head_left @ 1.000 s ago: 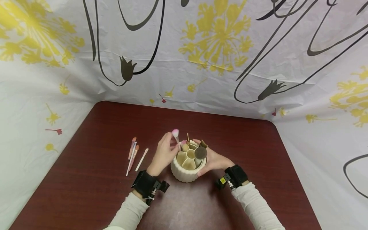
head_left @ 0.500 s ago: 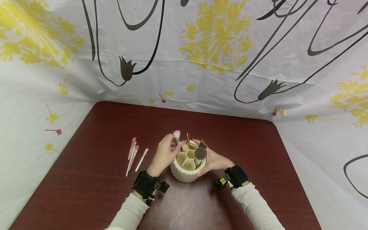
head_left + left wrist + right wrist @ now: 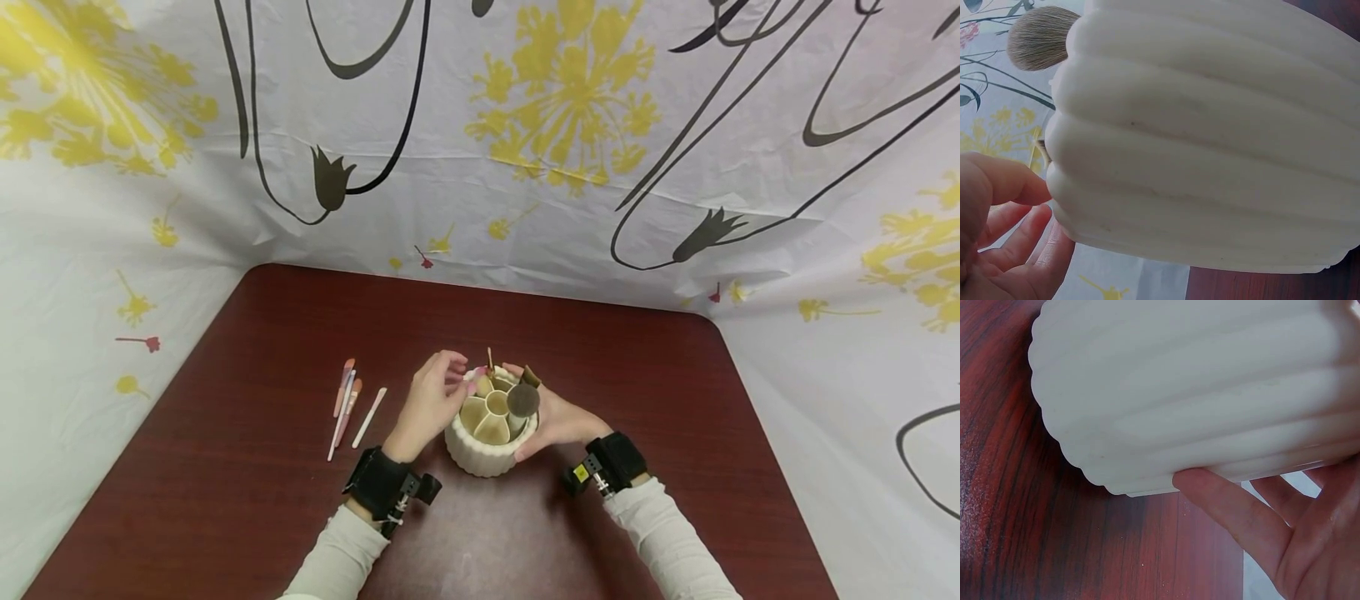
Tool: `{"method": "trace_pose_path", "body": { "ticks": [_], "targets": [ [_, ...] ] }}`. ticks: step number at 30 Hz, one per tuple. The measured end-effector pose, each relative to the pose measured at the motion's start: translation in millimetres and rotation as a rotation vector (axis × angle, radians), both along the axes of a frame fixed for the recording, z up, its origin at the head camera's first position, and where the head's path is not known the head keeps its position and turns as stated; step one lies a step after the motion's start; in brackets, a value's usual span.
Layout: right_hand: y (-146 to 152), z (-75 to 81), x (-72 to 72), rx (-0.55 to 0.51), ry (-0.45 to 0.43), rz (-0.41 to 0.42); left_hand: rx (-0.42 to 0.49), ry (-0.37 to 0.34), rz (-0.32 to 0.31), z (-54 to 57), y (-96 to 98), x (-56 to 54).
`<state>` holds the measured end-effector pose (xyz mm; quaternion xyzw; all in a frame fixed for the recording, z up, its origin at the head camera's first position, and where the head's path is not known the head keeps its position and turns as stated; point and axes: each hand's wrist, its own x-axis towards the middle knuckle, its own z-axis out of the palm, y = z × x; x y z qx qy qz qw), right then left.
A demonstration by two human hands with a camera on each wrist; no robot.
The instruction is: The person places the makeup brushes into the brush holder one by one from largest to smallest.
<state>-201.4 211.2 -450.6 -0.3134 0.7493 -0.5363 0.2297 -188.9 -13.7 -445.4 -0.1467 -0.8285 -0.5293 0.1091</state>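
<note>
A cream fluted makeup brush holder (image 3: 482, 457) with several inner compartments stands upright on the table. My left hand (image 3: 433, 398) is at its left rim, fingers loosely bent, with no brush seen between them. In the left wrist view the thumb and fingertips (image 3: 1035, 190) touch or nearly touch the rim. My right hand (image 3: 558, 419) grips the holder from the right, its thumb (image 3: 1210, 487) along the fluted wall. In the holder are a large dark fluffy brush (image 3: 522, 400), a flat brown-tipped brush (image 3: 531, 377), a thin brush (image 3: 491, 360) and a beige rounded tip (image 3: 483, 385).
Left of the holder, several slim makeup brushes (image 3: 345, 412) lie close together on the dark red table (image 3: 300, 333). A single white brush (image 3: 370, 418) lies a little apart. Patterned white cloth (image 3: 450, 167) hangs behind and beside the table.
The pink-and-white brush that stood up from my left fingers has gone down out of sight at the holder's left rim. Those fingers have loosened. The right hand keeps its grip.
</note>
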Motion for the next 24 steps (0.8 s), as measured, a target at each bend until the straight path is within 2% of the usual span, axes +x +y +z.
{"method": "trace_pose_path", "body": {
  "ticks": [5, 14, 21, 24],
  "targets": [
    [-2.2, 7.2, 2.7, 0.013, -0.010, -0.007, 0.019, 0.022, 0.023, 0.8, -3.4, 1.1],
    [-1.8, 5.8, 2.9, 0.009, -0.017, -0.011, -0.018, 0.049, 0.058, -1.7, -9.8, 0.3],
    [6.6, -20.3, -7.8, 0.002, 0.000, 0.000, -0.065, 0.073, 0.083, -3.7, -20.7, -2.6],
    [6.5, -20.1, -7.8, -0.002, -0.004, 0.001, -0.091, 0.078, 0.093, -5.6, -27.9, -2.0]
  ]
}}
